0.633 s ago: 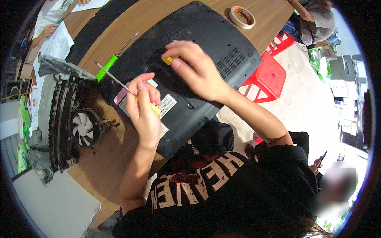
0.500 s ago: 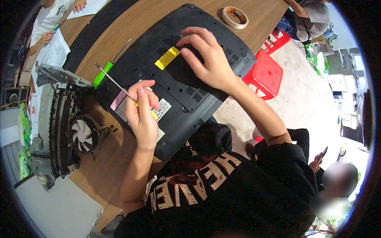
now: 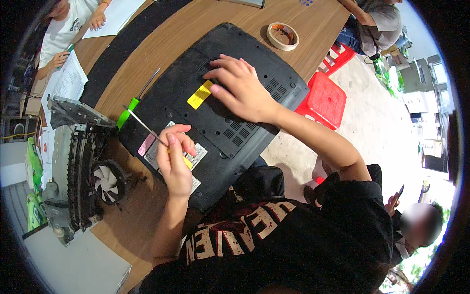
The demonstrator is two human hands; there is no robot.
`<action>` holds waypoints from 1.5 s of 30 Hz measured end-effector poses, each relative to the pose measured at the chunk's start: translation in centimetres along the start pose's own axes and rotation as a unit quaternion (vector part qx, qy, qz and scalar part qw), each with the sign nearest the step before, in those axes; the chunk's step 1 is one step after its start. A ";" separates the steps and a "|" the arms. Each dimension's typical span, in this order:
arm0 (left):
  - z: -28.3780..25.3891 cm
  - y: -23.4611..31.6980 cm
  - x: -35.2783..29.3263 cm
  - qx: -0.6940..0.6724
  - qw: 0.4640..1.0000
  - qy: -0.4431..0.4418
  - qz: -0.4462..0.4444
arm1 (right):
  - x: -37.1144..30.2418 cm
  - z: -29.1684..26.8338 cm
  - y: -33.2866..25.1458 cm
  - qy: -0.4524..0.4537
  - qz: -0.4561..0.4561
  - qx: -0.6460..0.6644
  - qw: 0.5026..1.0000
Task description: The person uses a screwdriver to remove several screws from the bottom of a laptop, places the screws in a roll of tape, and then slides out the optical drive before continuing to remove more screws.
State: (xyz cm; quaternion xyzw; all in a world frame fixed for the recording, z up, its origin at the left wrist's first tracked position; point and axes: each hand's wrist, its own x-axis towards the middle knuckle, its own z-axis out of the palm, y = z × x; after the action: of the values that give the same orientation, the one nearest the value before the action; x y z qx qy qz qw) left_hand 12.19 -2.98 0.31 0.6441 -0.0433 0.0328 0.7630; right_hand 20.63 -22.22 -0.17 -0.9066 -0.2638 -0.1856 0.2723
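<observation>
A black laptop (image 3: pixel 225 39) lies upside down on the wooden table, its vents, screw holes and labels facing up. My left hand (image 3: pixel 176 169) is closed around a screwdriver (image 3: pixel 145 125) by its yellow handle, the metal shaft pointing up and left over the laptop's edge. Over the laptop's middle, my right hand (image 3: pixel 242 93) is spread, palm down, holding nothing, its thumb beside the yellow sticker (image 3: pixel 199 95); whether the palm touches the casing is hidden. Another screwdriver, with a green handle (image 3: pixel 128 113), lies at the laptop's left edge.
A roll of tape (image 3: pixel 285 46) sits beyond the laptop. On the left stand a dismantled machine frame (image 3: pixel 81 171) and a cooling fan (image 3: pixel 105 183). A red stool (image 3: pixel 325 100) is right of the table. Other people are at the far left, far right and lower right.
My right hand has come slightly left toward the yellow sticker. The whole view has shifted, so the laptop appears lower. My left hand keeps hold of the screwdriver.
</observation>
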 end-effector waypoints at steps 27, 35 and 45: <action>4.2 5.3 2.3 -0.237 0.945 -0.109 -0.196 | 1.4 -10.4 -1.7 -0.004 -0.059 0.196 0.979; 3.9 4.4 2.3 -0.182 0.971 -0.025 -0.153 | -0.4 -11.2 5.4 0.141 0.048 0.243 0.959; 1.8 3.8 1.8 -0.152 0.976 0.038 -0.148 | 1.1 -10.3 20.0 -0.043 0.034 -0.054 0.997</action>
State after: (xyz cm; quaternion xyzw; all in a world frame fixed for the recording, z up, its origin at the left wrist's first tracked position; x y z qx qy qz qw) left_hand 13.59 -4.09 4.48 0.5177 0.0767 -0.0630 0.8498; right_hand 31.15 -42.16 0.48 -0.9355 -0.2342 -0.1514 0.2172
